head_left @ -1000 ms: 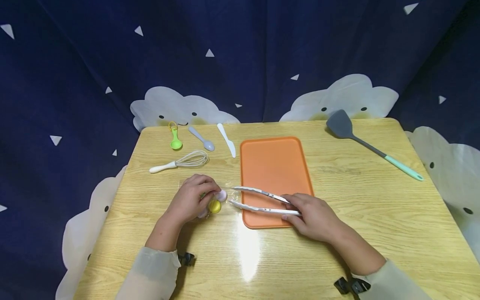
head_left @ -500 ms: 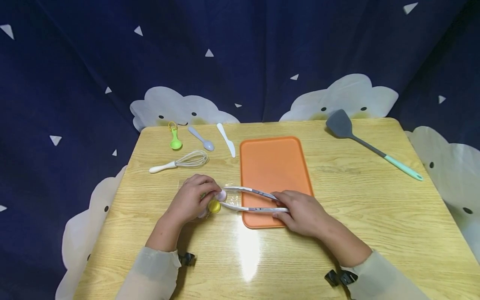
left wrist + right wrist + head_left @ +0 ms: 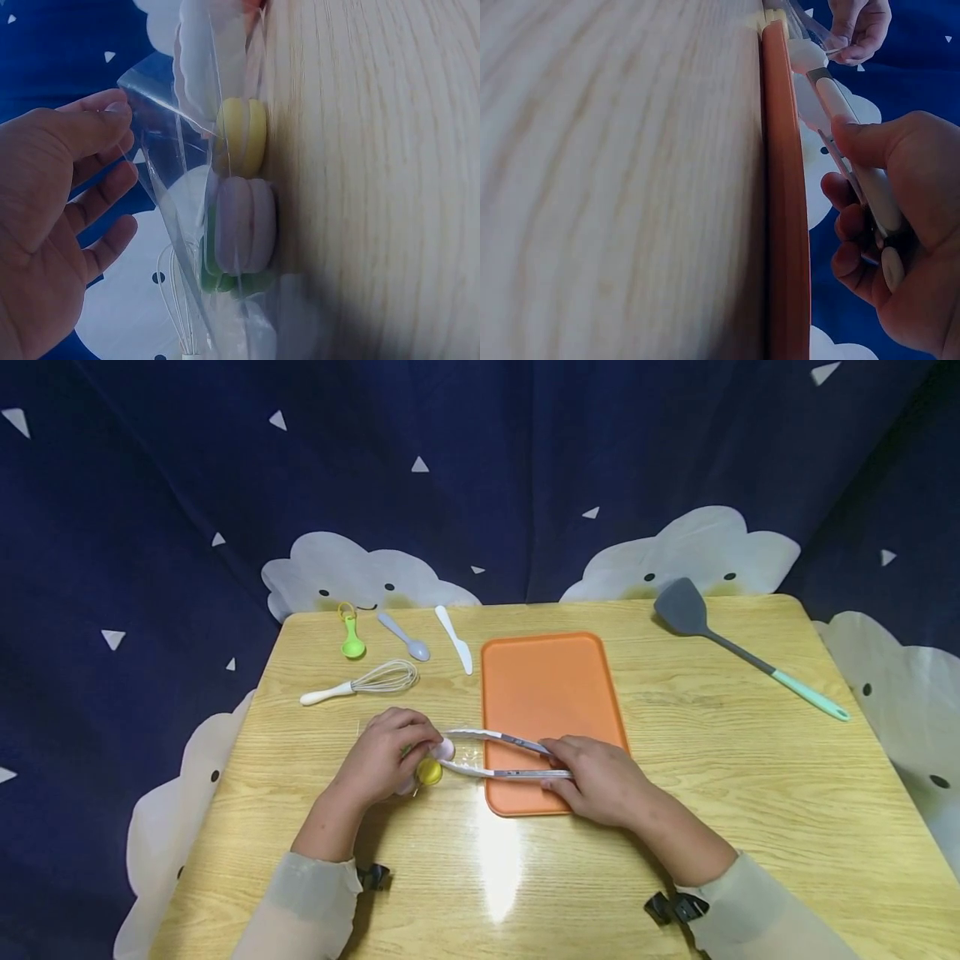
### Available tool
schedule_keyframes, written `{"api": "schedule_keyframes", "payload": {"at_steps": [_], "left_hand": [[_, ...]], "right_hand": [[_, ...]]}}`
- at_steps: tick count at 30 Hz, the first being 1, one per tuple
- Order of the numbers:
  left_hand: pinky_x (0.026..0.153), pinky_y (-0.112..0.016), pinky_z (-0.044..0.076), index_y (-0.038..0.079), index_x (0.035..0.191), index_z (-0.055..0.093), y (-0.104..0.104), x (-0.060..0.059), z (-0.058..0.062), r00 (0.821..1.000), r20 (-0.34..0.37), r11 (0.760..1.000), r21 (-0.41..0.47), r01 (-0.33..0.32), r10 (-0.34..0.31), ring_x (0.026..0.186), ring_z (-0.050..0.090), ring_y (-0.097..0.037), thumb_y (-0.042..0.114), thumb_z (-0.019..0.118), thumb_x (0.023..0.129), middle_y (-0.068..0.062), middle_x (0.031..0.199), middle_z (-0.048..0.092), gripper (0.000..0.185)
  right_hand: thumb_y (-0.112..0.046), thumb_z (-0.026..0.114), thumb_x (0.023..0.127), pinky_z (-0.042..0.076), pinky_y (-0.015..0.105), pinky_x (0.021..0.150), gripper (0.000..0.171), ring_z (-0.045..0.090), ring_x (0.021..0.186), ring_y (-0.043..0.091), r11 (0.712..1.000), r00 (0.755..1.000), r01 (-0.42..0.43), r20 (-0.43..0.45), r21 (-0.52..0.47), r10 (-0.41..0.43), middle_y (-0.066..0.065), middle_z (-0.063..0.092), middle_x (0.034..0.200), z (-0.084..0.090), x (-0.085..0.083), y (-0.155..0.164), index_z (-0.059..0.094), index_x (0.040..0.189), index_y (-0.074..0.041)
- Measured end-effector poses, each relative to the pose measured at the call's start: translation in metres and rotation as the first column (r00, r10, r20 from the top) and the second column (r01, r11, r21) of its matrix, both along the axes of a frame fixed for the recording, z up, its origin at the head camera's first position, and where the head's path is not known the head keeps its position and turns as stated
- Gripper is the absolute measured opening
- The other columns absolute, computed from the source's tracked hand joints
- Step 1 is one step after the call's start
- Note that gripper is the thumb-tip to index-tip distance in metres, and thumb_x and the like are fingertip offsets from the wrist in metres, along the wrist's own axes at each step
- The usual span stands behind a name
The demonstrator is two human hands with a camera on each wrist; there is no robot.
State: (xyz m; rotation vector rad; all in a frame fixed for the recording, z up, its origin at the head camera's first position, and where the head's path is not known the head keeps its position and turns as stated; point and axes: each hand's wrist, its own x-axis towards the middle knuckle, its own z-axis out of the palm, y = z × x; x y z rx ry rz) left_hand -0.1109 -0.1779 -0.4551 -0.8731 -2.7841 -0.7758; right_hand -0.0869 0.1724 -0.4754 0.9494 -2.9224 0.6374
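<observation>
My left hand pinches the edge of a clear plastic bag and lifts it open. Inside lie a yellow macaron, a lavender macaron and a green piece partly behind it. My right hand grips silver tongs between thumb and fingers, their two arms spread apart. The tong tips reach the bag's mouth, close to a lavender macaron and the yellow one in the head view. My left fingers hide part of the bag from above.
Under the tongs lies an orange tray. A white whisk, green measuring spoons, a grey spoon and a white knife lie at the back left. A dark turner with a mint handle lies on the right.
My right hand has moved left over the tray, bringing the tong tips from beside the bag up to its macarons. My left hand has stayed in place on the bag.
</observation>
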Motion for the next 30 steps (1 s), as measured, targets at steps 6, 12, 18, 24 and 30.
{"api": "schedule_keyframes", "payload": {"at_steps": [6,12,18,24,30], "left_hand": [[0.099,-0.049,0.048,0.016,0.102,0.080,0.000,-0.001,0.000,1.000,0.004,1.000,-0.006,0.002,-0.002,0.112,0.062,-0.021,0.007,0.078,0.093,0.002,0.114,0.069,0.013],[0.101,-0.049,0.047,0.017,0.103,0.080,0.001,-0.001,0.000,1.000,0.009,1.000,-0.012,0.003,-0.003,0.113,0.061,-0.021,0.008,0.077,0.094,0.003,0.115,0.069,0.013],[0.100,-0.049,0.048,0.016,0.102,0.080,0.000,-0.002,0.000,1.000,-0.001,1.000,0.000,0.005,-0.005,0.112,0.061,-0.021,0.008,0.077,0.094,0.003,0.114,0.069,0.012],[0.099,-0.047,0.048,0.015,0.100,0.080,0.001,-0.004,0.000,1.000,-0.013,1.000,0.008,0.017,-0.017,0.111,0.062,-0.021,0.006,0.078,0.092,0.002,0.112,0.069,0.012],[0.099,-0.047,0.048,0.015,0.099,0.080,0.002,-0.004,-0.001,0.999,-0.016,0.999,0.015,0.030,-0.030,0.110,0.062,-0.021,0.006,0.078,0.092,0.002,0.112,0.070,0.011]], "right_hand": [[-0.039,0.076,0.095,0.057,0.044,0.080,0.053,0.069,0.096,0.019,0.999,1.000,0.000,-0.008,0.035,0.001,0.001,0.071,0.110,0.003,0.000,-0.003,0.065,0.137,-0.007],[-0.038,0.075,0.096,0.058,0.044,0.079,0.055,0.069,0.096,0.021,0.998,1.000,-0.007,0.003,0.066,0.006,0.004,0.071,0.111,0.008,0.000,-0.004,0.064,0.137,-0.003],[-0.037,0.075,0.096,0.058,0.045,0.083,0.056,0.068,0.100,0.022,0.998,1.000,-0.015,0.014,0.067,0.014,0.004,0.070,0.112,0.011,-0.003,-0.002,0.063,0.138,-0.002],[-0.035,0.075,0.096,0.058,0.045,0.086,0.053,0.069,0.106,0.022,0.997,0.999,-0.047,0.003,0.063,0.047,0.004,0.071,0.117,0.011,-0.006,-0.002,0.064,0.138,-0.005],[-0.035,0.075,0.096,0.058,0.045,0.086,0.050,0.069,0.105,0.021,0.997,0.998,-0.059,-0.002,0.053,0.060,0.002,0.071,0.115,0.012,-0.007,-0.002,0.066,0.136,-0.007]]}}
